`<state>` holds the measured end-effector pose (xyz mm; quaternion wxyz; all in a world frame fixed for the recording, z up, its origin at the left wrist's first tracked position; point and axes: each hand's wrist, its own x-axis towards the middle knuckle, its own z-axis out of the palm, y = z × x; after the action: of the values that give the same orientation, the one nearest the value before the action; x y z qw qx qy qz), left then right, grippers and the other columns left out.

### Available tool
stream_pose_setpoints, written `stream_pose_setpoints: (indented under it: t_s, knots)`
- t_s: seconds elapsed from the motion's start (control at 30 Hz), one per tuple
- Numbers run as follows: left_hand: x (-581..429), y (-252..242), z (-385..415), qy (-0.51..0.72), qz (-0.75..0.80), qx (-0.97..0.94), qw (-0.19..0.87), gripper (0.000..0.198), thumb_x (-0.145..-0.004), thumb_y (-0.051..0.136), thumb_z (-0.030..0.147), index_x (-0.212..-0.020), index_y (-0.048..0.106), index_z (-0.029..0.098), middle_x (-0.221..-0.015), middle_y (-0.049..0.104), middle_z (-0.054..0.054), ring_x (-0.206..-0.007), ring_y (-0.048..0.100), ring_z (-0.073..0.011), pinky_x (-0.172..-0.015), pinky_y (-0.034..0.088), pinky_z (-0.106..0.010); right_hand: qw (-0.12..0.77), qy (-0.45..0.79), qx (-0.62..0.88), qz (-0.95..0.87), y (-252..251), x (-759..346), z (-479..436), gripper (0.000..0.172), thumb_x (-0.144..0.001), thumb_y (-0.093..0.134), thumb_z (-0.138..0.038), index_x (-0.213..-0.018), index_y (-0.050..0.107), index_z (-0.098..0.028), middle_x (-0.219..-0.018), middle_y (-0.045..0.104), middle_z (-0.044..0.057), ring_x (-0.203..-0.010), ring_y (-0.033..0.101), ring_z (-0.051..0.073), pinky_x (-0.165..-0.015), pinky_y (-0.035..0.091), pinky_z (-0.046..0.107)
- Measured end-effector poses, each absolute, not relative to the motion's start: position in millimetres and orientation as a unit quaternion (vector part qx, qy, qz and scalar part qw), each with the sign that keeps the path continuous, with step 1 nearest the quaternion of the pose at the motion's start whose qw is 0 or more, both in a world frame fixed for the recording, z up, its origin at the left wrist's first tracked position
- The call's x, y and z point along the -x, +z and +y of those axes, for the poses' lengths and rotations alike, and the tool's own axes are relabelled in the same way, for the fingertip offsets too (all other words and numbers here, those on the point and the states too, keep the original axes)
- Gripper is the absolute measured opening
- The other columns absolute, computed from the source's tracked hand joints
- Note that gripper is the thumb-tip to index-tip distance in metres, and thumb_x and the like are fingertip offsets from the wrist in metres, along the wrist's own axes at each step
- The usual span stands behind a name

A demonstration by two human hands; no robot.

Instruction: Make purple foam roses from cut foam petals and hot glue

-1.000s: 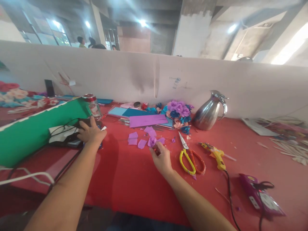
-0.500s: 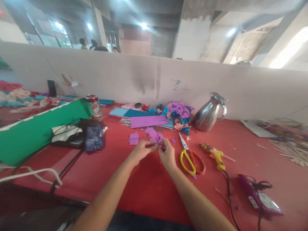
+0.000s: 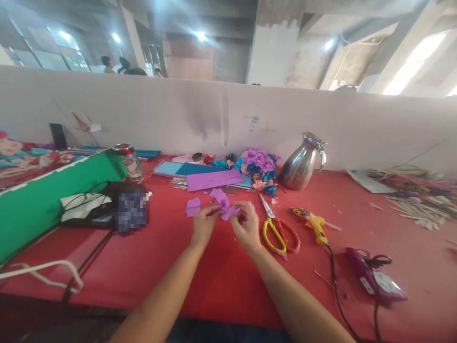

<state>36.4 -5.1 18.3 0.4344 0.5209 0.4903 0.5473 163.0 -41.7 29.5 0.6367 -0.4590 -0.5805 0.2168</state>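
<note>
A small purple paper flower point(image 3: 223, 204) is between my hands, above the red table. My left hand point(image 3: 204, 227) is closed, thumb and fingers pinched at the flower's lower left side. My right hand point(image 3: 247, 227) is closed too, its thumb and forefinger on a purple paper petal point(image 3: 233, 211) at the flower's right. Whether that petal is joined to the flower I cannot tell. Behind the hands lie loose purple paper pieces point(image 3: 193, 206) and a longer purple paper strip point(image 3: 214, 180). Scissors point(image 3: 274, 233) with yellow and red handles lie right of my right hand.
A yellow glue gun point(image 3: 316, 226) with a black cord and a purple power strip point(image 3: 373, 276) lie at right. Finished paper flowers point(image 3: 260, 164) and a metal jug point(image 3: 302, 164) stand behind. At left are a lidded jar point(image 3: 132, 164) and a green divider point(image 3: 71, 190).
My hands have moved apart a little, and the purple petal at the right now shows spread between them. The whole view has shifted slightly.
</note>
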Motion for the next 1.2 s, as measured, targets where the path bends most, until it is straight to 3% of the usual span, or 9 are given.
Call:
stream_pose_setpoints:
  t_s: [0.2,0.47,0.73,0.87,1.0,1.1,1.2]
  knots:
    - [-38,16,-9,0.537,0.495,-0.614,0.3,0.011,-0.068,0.066,0.023,-0.075,0.074,0.021,-0.078,0.072,-0.005,-0.074,0.062,-0.0185,-0.072,0.047,-0.031,0.619,0.161,0.474,-0.605,30,-161,-45,0.01,-0.079,0.059,-0.022,-0.088,0.058,-0.02,-0.081,0.055,0.0,-0.053,0.045,0.008,-0.052,0.041,0.023]
    - [-37,16,-7,0.562,0.473,-0.629,0.254,0.006,-0.068,0.068,0.026,-0.067,0.07,0.021,-0.073,0.068,-0.005,-0.078,0.061,-0.0203,-0.077,0.046,-0.033,0.624,0.142,0.485,-0.597,33,-161,-46,0.007,-0.083,0.06,-0.025,-0.082,0.064,-0.019,-0.08,0.056,0.001,-0.055,0.047,0.008,-0.053,0.042,0.023]
    - [-37,9,-6,0.558,0.456,-0.6,0.348,0.014,-0.069,0.064,0.031,-0.074,0.072,0.02,-0.076,0.069,-0.005,-0.071,0.06,-0.0179,-0.07,0.047,-0.03,0.609,0.157,0.467,-0.621,30,-161,-47,0.012,-0.083,0.059,-0.029,-0.081,0.066,-0.02,-0.082,0.055,0.002,-0.052,0.045,0.007,-0.051,0.041,0.023]
    - [-38,9,-7,0.545,0.454,-0.573,0.41,0.019,-0.068,0.064,0.034,-0.075,0.072,0.019,-0.067,0.067,-0.002,-0.065,0.058,-0.0167,-0.066,0.046,-0.028,0.618,0.18,0.454,-0.616,33,-162,-49,0.015,-0.084,0.058,-0.032,-0.086,0.067,-0.02,-0.084,0.056,0.003,-0.054,0.046,0.009,-0.051,0.041,0.024]
    - [-40,17,-9,0.53,0.461,-0.575,0.42,0.015,-0.066,0.064,0.032,-0.067,0.072,0.019,-0.062,0.064,0.0,-0.06,0.055,-0.0148,-0.062,0.045,-0.027,0.647,0.279,0.46,-0.541,36,-167,-45,0.025,-0.085,0.053,-0.041,-0.088,0.064,-0.018,-0.074,0.056,0.002,-0.06,0.049,0.012,-0.054,0.04,0.023]
    - [-40,21,-10,0.52,0.449,-0.609,0.396,0.015,-0.068,0.063,0.033,-0.067,0.072,0.021,-0.068,0.067,-0.001,-0.067,0.058,-0.0165,-0.067,0.046,-0.028,0.612,0.426,0.448,-0.493,40,-171,-40,0.033,-0.083,0.051,-0.048,-0.081,0.062,-0.017,-0.056,0.045,-0.004,-0.05,0.04,0.01,-0.047,0.032,0.022]
    - [-41,22,-10,0.513,0.445,-0.633,0.371,0.016,-0.07,0.063,0.034,-0.067,0.072,0.021,-0.069,0.068,-0.002,-0.07,0.06,-0.0181,-0.07,0.047,-0.029,0.606,0.479,0.426,-0.472,44,-173,-39,0.034,-0.078,0.056,-0.051,-0.073,0.06,-0.017,-0.052,0.043,-0.005,-0.047,0.037,0.009,-0.046,0.029,0.022]
